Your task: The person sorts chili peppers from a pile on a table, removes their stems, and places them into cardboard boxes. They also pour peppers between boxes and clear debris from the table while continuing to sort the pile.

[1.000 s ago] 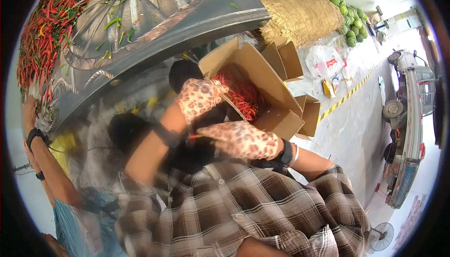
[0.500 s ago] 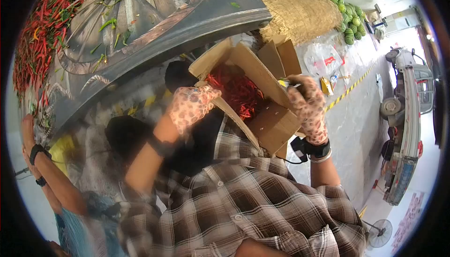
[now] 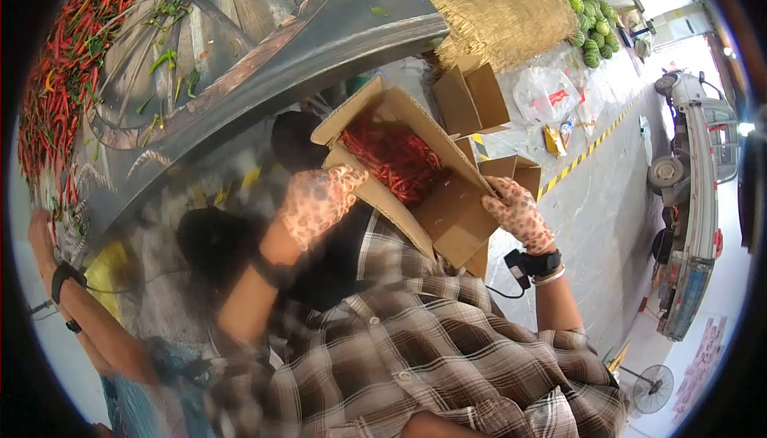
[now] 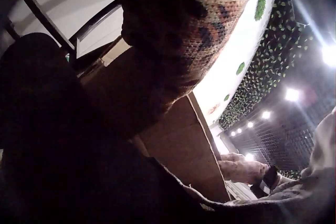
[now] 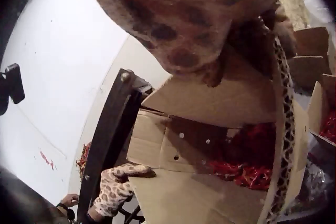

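A cardboard box with its flaps up is tilted in front of my body in the head view. Red chili peppers lie inside it. My left hand, in a leopard-print glove, pinches the near left flap at its top edge. On the other side, my right hand, gloved alike, grips the right edge, thumb and fingers over the cardboard. From the right wrist, the box's inner wall shows small round holes, with the left hand at the far flap. The left wrist view is mostly dark.
A table with a wheel picture carries a heap of red chilies at upper left. Other open boxes stand beyond mine. Farther off are a straw roll, watermelons and a truck. Another person's arm is at left.
My right hand has gone from beside the left hand, where a chili showed at its fingers, out to the box's right edge and now grips it. The box has shifted slightly left.
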Demonstrator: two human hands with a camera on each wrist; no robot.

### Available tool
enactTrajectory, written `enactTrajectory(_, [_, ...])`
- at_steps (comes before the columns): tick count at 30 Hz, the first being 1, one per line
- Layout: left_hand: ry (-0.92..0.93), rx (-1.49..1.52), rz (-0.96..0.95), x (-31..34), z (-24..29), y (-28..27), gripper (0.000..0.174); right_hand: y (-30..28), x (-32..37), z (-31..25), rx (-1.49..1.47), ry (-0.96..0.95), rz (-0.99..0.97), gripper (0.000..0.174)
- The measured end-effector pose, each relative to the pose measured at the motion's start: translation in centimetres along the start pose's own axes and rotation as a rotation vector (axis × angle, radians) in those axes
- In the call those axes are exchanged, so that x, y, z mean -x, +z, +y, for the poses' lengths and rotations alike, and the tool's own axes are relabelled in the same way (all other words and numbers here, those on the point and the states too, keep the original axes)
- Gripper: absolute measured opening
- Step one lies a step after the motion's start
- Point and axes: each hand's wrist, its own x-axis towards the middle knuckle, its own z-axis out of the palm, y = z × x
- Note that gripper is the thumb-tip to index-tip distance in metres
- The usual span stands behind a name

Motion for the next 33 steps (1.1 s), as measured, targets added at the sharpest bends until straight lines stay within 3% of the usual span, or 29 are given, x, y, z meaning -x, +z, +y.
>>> enactTrajectory(1, [-0.01,0.089,0.052,0.0,0.1,0.3,0.034,1.3,-0.4,1.1,0.019,-0.028,0.105,0.031])
enactTrajectory(3, [-0.006,0.186,0.131,-0.1,0.0,0.5,0.037,1.9,-1.0,1.6,0.028,-0.044,0.131,0.029])
enactTrajectory(5, [-0.059,0.197,0.106,-0.1,0.4,0.1,0.038,1.6,-1.2,1.0,0.012,-0.083,0.2,0.023])
enactTrajectory(8, [-0.104,0.217,0.089,0.3,0.8,0.5,0.042,1.1,-1.8,1.5,-0.087,-0.015,0.153,0.022])
enactTrajectory(9, [-0.211,0.772,0.237,0.3,1.1,1.6,0.042,1.3,-2.1,1.9,-0.078,-0.01,0.148,0.02])
enactTrajectory(12, [-0.452,1.58,0.287,1.4,0.3,1.1,0.039,2.1,-3.1,3.0,-0.033,-0.028,0.128,0.02])
enactTrajectory(15, [-0.306,0.513,0.343,3.0,-0.2,-1.5,0.03,2.7,-4.6,4.3,0.005,-0.011,0.067,0.021])
enactTrajectory(17, [-0.302,-0.222,0.292,4.1,-0.1,-4.5,0.027,3.2,-5.4,5.4,0.051,0.007,0.041,0.022])
enactTrajectory(19, [-0.306,-0.724,0.336,4.9,-0.4,-8.5,0.023,3.4,-6.0,6.2,0.022,-0.046,0.056,0.022])
enactTrajectory(20, [-0.326,-0.725,0.454,5.0,-1.3,-10.1,0.024,3.5,-6.4,6.8,-0.007,-0.089,0.075,0.023])
enactTrajectory(21, [-0.343,-0.717,0.574,5.1,-2.3,-11.6,0.025,3.9,-7.4,7.7,-0.087,0.138,0.052,0.025])
enactTrajectory(24, [-0.502,-0.651,0.794,4.3,-6.2,-13.6,0.032,4.3,-9.9,9.0,-0.071,0.198,0.139,0.029])
enactTrajectory(25, [-0.577,-0.714,0.885,3.9,-7.1,-13.9,0.035,4.6,-11.1,10.3,-0.221,0.329,0.091,0.031])
enactTrajectory(28, [-0.578,-0.555,0.85,3.0,-8.1,-14.8,0.037,6.1,-14.4,12.7,-0.275,0.295,0.204,0.03])
enactTrajectory(29, [-0.568,-0.466,0.829,2.7,-8.0,-15.0,0.035,9.0,-17.3,18.7,-0.271,0.406,0.171,0.027])
enactTrajectory(30, [-0.576,-0.469,0.824,2.7,-8.2,-14.9,0.035,9.4,-18.5,18.8,-0.27,0.404,0.163,0.027])
enactTrajectory(32, [-0.6,-0.528,0.773,2.9,-8.4,-14.8,0.031,10.4,-20.7,18.3,-0.604,0.347,0.197,0.025])
enactTrajectory(33, [-0.604,-0.534,0.763,3.0,-8.3,-14.6,0.031,11.2,-22.2,18.6,-0.542,0.289,0.204,0.026])
